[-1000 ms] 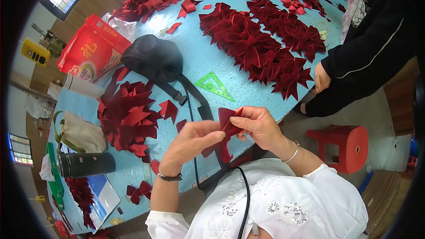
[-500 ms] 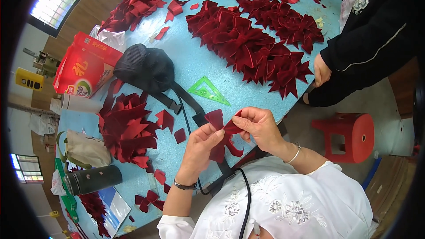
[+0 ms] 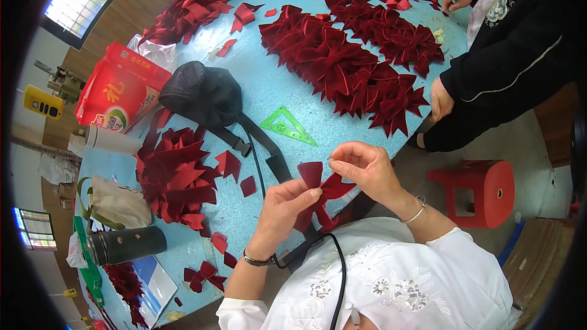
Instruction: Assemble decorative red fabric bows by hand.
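A dark red velvet bow piece is held between both my hands just above the near edge of the light blue table. My left hand pinches its lower middle with thumb and fingers. My right hand grips the upper right part, fingers curled together. The bow's tails hang down behind my left hand. A pile of cut red velvet pieces lies to the left of my hands.
A green triangle ruler and a black bag with straps lie ahead. Finished red bows fill the far side. A person in black works at the right. A red stool, a dark flask and a red box are around.
My hands have stayed on the red bow piece, turning it and drawing it slightly nearer. The view has shifted so the table's far side shows more.
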`<move>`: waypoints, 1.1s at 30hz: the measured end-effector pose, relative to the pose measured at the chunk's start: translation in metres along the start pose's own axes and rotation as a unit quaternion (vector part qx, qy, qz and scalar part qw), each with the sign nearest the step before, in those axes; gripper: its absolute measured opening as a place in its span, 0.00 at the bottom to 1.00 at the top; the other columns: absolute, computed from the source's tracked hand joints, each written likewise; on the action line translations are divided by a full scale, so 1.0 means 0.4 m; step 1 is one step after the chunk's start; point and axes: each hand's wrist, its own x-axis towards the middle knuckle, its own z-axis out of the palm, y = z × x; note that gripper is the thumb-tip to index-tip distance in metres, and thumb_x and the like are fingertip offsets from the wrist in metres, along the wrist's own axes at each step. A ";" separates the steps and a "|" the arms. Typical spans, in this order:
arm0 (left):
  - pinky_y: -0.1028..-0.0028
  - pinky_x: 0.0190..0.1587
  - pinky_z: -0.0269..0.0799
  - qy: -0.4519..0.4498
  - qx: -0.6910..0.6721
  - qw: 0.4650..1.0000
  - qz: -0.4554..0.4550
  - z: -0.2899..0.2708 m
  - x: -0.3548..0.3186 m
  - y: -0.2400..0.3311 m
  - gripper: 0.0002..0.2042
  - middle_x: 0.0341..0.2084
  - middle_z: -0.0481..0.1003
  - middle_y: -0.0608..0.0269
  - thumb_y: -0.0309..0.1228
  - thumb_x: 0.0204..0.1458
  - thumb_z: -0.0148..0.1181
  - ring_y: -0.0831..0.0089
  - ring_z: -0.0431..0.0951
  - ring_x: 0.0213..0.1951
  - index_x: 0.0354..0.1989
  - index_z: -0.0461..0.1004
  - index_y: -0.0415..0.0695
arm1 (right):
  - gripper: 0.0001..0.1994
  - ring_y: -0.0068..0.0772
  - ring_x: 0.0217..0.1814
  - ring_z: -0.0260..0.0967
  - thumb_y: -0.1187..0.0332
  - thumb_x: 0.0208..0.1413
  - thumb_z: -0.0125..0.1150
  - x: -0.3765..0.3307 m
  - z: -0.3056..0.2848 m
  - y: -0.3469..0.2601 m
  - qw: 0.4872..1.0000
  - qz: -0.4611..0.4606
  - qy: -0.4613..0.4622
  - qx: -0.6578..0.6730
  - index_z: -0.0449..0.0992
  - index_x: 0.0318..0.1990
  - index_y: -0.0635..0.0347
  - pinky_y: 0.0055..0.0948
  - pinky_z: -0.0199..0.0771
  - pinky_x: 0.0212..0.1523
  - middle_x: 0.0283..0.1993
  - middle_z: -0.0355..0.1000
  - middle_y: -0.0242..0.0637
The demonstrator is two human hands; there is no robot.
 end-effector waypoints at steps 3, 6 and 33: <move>0.82 0.36 0.70 -0.005 0.014 1.000 -0.014 0.014 -0.031 0.005 0.08 0.30 0.77 0.64 0.25 0.52 0.58 0.82 0.74 0.32 0.37 0.75 0.34 | 0.07 0.16 0.33 0.69 0.75 0.52 0.60 -0.010 0.003 -0.003 0.997 -0.015 -0.072 -0.006 0.75 0.38 0.66 0.16 0.71 0.33 0.32 0.73 0.31; 0.82 0.36 0.70 -0.006 0.026 0.999 -0.019 0.023 -0.059 0.011 0.08 0.31 0.77 0.63 0.24 0.52 0.58 0.81 0.74 0.32 0.38 0.75 0.33 | 0.08 0.17 0.35 0.70 0.76 0.52 0.60 -0.031 0.008 -0.012 0.990 0.034 -0.119 0.072 0.75 0.39 0.67 0.16 0.71 0.35 0.34 0.73 0.32; 0.82 0.27 0.63 -0.056 0.201 0.973 -0.100 0.031 -0.092 0.034 0.09 0.22 0.76 0.68 0.31 0.50 0.60 0.86 0.69 0.24 0.32 0.77 0.36 | 0.11 0.36 0.30 0.69 0.77 0.43 0.61 -0.056 0.060 0.062 0.926 -0.316 -0.113 -0.174 0.72 0.36 0.63 0.29 0.69 0.31 0.29 0.70 0.37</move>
